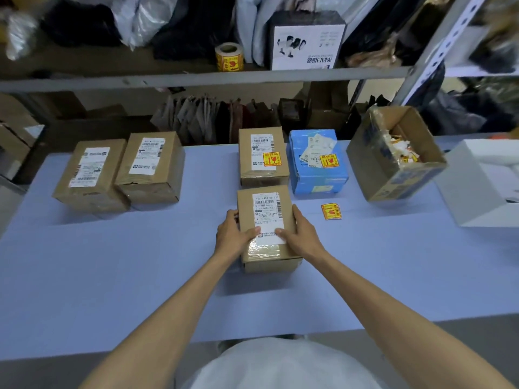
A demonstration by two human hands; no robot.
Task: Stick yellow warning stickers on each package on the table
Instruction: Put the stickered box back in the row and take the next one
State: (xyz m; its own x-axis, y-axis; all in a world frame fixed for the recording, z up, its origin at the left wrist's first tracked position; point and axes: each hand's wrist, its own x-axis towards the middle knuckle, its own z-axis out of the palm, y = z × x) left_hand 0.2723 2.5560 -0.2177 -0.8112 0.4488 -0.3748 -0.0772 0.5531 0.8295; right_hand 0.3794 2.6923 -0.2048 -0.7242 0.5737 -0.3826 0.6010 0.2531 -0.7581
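I am holding the brown box (266,228) in the middle of the table (112,276), just in front of me. My left hand (231,234) is gripping its left side and my right hand (299,234) its right side, both thumbs lying on the white shipping label (266,217) near the close end; each grip is closed around the box, holding nothing else. This box is carrying no yellow sticker yet, as far as I can see.

To do this step well, I am judging that I should be squaring the box in front of me and leaving a bare patch of cardboard or label corner free, then reaching right for the loose stickers (331,211) lying near the box, and pressing one flat without covering the barcode.

The box is lying flat with its long axis running away from me, its far end almost touching the already stickered box (262,157) behind it. Its label text is reading upright from my side.
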